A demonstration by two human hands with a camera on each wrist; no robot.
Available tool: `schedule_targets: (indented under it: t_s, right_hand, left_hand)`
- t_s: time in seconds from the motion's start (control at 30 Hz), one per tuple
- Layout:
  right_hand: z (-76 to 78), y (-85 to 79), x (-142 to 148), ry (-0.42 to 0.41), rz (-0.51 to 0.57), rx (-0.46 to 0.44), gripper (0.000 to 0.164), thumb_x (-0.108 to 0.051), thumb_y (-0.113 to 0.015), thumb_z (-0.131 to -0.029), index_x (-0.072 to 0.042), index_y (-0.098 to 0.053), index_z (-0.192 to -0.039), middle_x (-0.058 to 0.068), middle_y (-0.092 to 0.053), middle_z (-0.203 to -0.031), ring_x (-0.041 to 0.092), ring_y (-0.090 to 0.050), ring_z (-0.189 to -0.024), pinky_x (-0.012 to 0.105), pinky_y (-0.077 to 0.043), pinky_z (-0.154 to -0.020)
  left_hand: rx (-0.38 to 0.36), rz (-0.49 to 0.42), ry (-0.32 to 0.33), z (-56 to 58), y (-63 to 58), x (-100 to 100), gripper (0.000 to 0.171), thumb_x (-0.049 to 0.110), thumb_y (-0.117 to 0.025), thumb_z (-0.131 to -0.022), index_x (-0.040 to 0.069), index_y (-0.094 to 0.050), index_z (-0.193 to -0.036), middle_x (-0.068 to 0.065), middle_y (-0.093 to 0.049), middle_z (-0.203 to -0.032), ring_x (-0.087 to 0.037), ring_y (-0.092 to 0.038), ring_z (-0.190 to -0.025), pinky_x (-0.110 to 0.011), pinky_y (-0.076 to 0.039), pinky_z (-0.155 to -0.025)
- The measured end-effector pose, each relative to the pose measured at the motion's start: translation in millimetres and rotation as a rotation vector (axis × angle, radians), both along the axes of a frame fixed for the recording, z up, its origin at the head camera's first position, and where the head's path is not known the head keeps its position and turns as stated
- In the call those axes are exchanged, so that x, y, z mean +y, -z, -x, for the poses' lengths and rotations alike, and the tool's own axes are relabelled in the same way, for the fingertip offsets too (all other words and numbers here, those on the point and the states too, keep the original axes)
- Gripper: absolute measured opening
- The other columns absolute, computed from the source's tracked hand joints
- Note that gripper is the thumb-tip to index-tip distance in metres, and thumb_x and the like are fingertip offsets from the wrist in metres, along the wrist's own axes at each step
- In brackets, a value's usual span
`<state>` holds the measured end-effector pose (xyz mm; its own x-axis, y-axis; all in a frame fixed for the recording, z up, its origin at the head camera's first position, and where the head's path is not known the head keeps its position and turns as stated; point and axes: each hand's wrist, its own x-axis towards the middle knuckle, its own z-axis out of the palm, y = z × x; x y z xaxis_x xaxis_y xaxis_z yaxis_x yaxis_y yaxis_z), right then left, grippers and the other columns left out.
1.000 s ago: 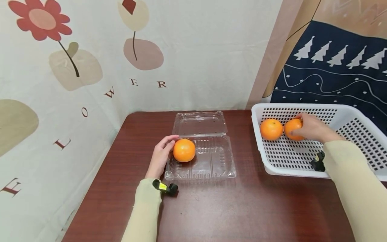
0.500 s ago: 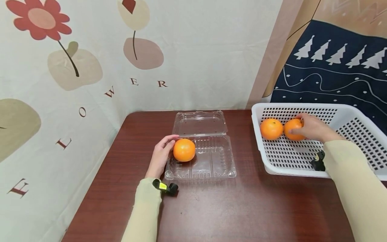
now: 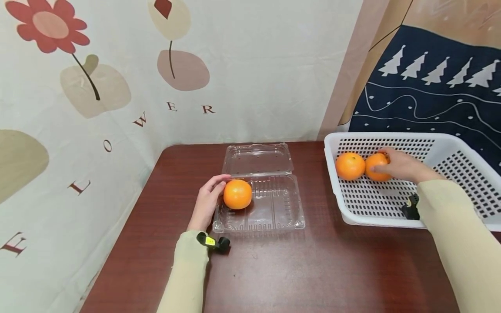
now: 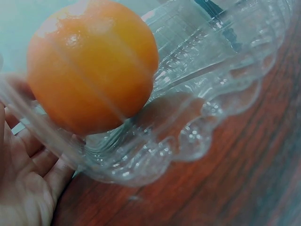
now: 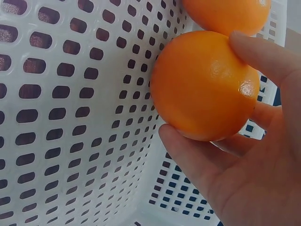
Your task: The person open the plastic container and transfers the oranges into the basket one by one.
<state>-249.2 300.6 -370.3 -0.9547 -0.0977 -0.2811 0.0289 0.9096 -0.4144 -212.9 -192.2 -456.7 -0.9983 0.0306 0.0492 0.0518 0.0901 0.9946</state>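
Note:
In the head view, my left hand (image 3: pixel 207 201) rests against the left side of an unlidded clear plastic clamshell box (image 3: pixel 274 204). One orange (image 3: pixel 237 194) sits in the box, close by that hand's thumb. The left wrist view shows loosely bent fingers (image 4: pixel 44 162) along the outside of the clear wall; the thumb's contact is hard to see. My right hand (image 3: pixel 405 165) reaches into a white plastic basket (image 3: pixel 375 220) and grips a second orange (image 5: pixel 202 87) between thumb and fingers. Another orange (image 3: pixel 350 166) lies beside it, touching or nearly so.
The box's clear lid (image 3: pixel 258 158) lies folded back toward the wall. Both containers stand on a dark red-brown wooden table (image 3: pixel 289 269), the basket at its right side. A printed cloth (image 3: pixel 274 78) hangs directly behind the table.
The view has shifted very slightly. Both hands stay at the same places, the right one on the orange in the basket and the left one at the clear box.

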Motion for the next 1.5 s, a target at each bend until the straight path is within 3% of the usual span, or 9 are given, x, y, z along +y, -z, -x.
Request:
schedule_targets:
  t_s: [0.37, 0.83, 1.13, 1.5]
  right_hand:
    - [3.9, 3.6, 1, 0.002, 0.043, -0.019, 0.086, -0.045, -0.056, -0.083, 0.008, -0.015, -0.136, 0.035, -0.026, -0.127, 0.045, -0.033, -0.104, 0.063, -0.026, -0.089]
    - [1.5, -7.6, 5, -0.012, 0.033, -0.001, 0.08, -0.046, -0.052, -0.085, 0.005, -0.019, -0.136, 0.035, -0.026, -0.129, 0.047, -0.031, -0.11, 0.063, -0.026, -0.088]
    - [-0.4, -25.2, -4, -0.049, -0.016, 0.059, 0.077, -0.044, -0.051, -0.087, 0.007, -0.02, -0.136, 0.035, -0.023, -0.131, 0.05, -0.026, -0.115, 0.065, -0.023, -0.09]
    - [-8.5, -48.2, -19, -0.074, -0.011, 0.088, 0.081, -0.053, -0.049, -0.084, 0.001, -0.022, -0.138, 0.032, -0.023, -0.134, 0.049, -0.025, -0.117, 0.067, -0.022, -0.089]
  left_hand:
    - [-0.017, -0.011, 0.005, -2.8, -2.5, -1, 0.03, 0.034, -0.051, -0.089, 0.018, -0.058, -0.114, -0.001, -0.058, -0.114, -0.015, -0.055, -0.104, -0.03, -0.042, -0.09]
    - [0.0, -0.018, 0.001, -0.5, 0.5, 0, 0.031, 0.035, -0.051, -0.089, 0.018, -0.058, -0.115, -0.002, -0.059, -0.114, -0.016, -0.055, -0.104, -0.031, -0.042, -0.09]
    - [-0.007, -0.021, 0.011, 0.5, -0.2, 0, 0.034, 0.035, -0.051, -0.089, 0.016, -0.057, -0.117, -0.003, -0.058, -0.115, -0.017, -0.055, -0.105, -0.032, -0.042, -0.09]
    - [-0.005, -0.024, 0.02, 0.3, 0.0, -1, 0.035, 0.034, -0.05, -0.09, 0.015, -0.056, -0.119, -0.002, -0.057, -0.116, -0.016, -0.054, -0.106, -0.031, -0.04, -0.093]
